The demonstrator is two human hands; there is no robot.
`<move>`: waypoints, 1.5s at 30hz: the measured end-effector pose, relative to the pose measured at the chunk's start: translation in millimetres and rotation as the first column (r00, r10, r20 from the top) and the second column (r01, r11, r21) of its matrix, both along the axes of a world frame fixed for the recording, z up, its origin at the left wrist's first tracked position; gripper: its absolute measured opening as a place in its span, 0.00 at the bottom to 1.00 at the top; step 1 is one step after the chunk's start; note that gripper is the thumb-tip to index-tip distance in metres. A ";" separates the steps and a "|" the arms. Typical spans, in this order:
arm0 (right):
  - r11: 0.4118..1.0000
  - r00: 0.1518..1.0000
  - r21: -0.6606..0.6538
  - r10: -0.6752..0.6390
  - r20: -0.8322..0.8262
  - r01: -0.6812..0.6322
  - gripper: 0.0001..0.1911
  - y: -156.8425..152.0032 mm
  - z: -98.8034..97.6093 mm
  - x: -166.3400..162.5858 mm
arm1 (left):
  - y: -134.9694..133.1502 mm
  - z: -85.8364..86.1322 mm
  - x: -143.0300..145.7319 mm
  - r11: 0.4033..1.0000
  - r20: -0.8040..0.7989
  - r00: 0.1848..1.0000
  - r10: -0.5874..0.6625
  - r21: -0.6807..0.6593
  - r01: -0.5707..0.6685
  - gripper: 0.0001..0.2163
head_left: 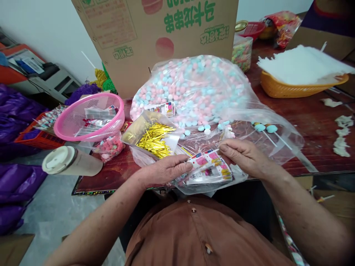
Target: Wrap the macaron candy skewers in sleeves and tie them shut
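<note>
My left hand (166,170) and my right hand (244,157) meet at the near edge of a dark red table (310,122). Both pinch a small printed wrapper (205,161) lying on top of a stack of the same printed wrappers (210,176). The left fingers close on its left end, the right fingers on its right end. Just beyond lie a pile of gold twist ties (155,138) and a big clear bag of pink and blue candies (191,88). Two blue lollipops on white sticks (266,129) rest right of the hands.
A pink basket (88,116) with more wrappers stands at left, a capped cup (72,162) lying beside it. A large cardboard box (155,33) rises behind the candies. An orange basket of white sheets (299,88) and a candy jar (242,51) sit at back right.
</note>
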State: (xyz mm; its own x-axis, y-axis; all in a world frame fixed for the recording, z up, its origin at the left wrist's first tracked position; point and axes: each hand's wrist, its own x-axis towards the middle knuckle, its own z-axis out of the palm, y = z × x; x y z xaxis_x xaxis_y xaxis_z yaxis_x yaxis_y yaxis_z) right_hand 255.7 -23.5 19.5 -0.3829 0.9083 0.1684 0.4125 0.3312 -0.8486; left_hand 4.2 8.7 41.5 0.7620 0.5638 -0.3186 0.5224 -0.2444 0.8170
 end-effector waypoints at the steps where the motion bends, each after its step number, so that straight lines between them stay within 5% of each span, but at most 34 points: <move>1: 1.000 0.999 0.011 0.004 0.034 -0.004 0.19 2.4 2.9 -0.4 | -6.8 -3.6 3.6 0.989 0.046 0.998 0.034 -0.145 -0.027 0.19; 4: 0.998 0.993 0.022 0.055 0.101 -0.057 0.19 10.6 9.5 -6.0 | -25.2 -13.1 16.4 0.880 0.166 0.962 0.216 -0.460 -0.119 0.19; 8: 0.989 0.982 -0.041 0.147 0.118 -0.144 0.20 19.8 6.8 -21.3 | -38.9 -28.4 24.9 0.762 0.180 0.868 0.462 -0.581 -0.285 0.17; 11: 0.976 0.993 -0.191 0.094 -0.076 -0.107 0.18 18.5 -5.2 -37.3 | -40.6 -41.6 23.8 0.734 0.191 0.757 0.625 -0.476 -0.485 0.16; 13: 0.951 0.979 -0.290 0.052 -0.196 -0.108 0.15 11.9 -15.4 -51.4 | -39.5 -47.6 21.1 0.760 0.234 0.726 0.647 -0.274 -0.590 0.15; 15: 0.959 0.981 -0.271 0.028 -0.194 -0.081 0.13 2.4 -25.4 -67.4 | -39.1 -50.6 17.7 0.774 0.233 0.750 0.619 -0.016 -0.633 0.13; 17: 0.981 0.991 -0.194 0.003 -0.131 -0.029 0.13 -6.7 -33.3 -82.0 | -40.8 -51.6 13.8 0.782 0.237 0.772 0.590 0.072 -0.620 0.13; 20: 0.986 0.992 -0.156 -0.071 -0.100 0.054 0.11 -15.2 -38.0 -94.8 | -45.3 -51.8 5.4 0.810 0.287 0.760 0.583 -0.269 -0.521 0.12; 22: 0.990 0.996 -0.127 -0.065 -0.066 0.056 0.10 -17.0 -34.7 -96.6 | -47.0 -51.9 -2.1 0.769 0.291 0.769 0.569 -0.520 -0.372 0.14; 25: 0.988 0.981 0.087 0.112 0.161 -0.127 0.12 -14.6 -22.6 -95.3 | -44.7 -50.5 -12.4 0.708 0.270 0.825 0.496 -0.676 -0.205 0.16; 27: 0.935 0.901 0.260 0.115 0.417 -0.240 0.10 -9.8 -13.7 -95.0 | -41.0 -47.4 -16.0 0.730 0.245 0.863 0.441 -0.658 -0.186 0.17; 29: 0.887 0.793 0.376 -0.019 0.609 -0.268 0.08 -3.4 -6.8 -95.5 | -37.4 -42.8 -16.7 0.789 0.221 0.878 0.424 -0.567 -0.237 0.16; 31: 0.848 0.728 0.482 -0.185 0.660 -0.221 0.08 2.9 -2.7 -95.6 | -35.3 -37.7 -16.2 0.812 0.178 0.886 0.428 -0.507 -0.291 0.15; 33: 0.765 0.735 0.606 -0.278 0.618 -0.220 0.09 7.0 -1.1 -94.9 | -34.7 -33.6 -16.4 0.772 0.098 0.882 0.461 -0.535 -0.344 0.15; 36: 0.606 0.777 0.659 -0.103 0.621 -0.446 0.15 7.1 -2.7 -93.1 | -34.0 -30.6 -19.0 0.708 0.055 0.872 0.487 -0.609 -0.357 0.15; 39: 0.531 0.731 0.598 0.063 0.679 -0.601 0.15 2.2 -9.0 -91.2 | -31.3 -30.9 -20.6 0.741 0.121 0.933 0.338 -0.646 -0.185 0.14; 42: 0.596 0.684 0.509 0.095 0.724 -0.621 0.12 -4.7 -20.0 -90.0 | -28.2 -30.8 -17.1 0.770 0.077 0.986 0.146 -0.635 -0.064 0.10; 45: 0.812 0.704 0.295 0.189 0.685 -0.504 0.11 -13.9 -33.7 -92.4 | -29.3 -27.9 -10.1 0.969 -0.195 0.981 0.001 -0.244 -0.049 0.06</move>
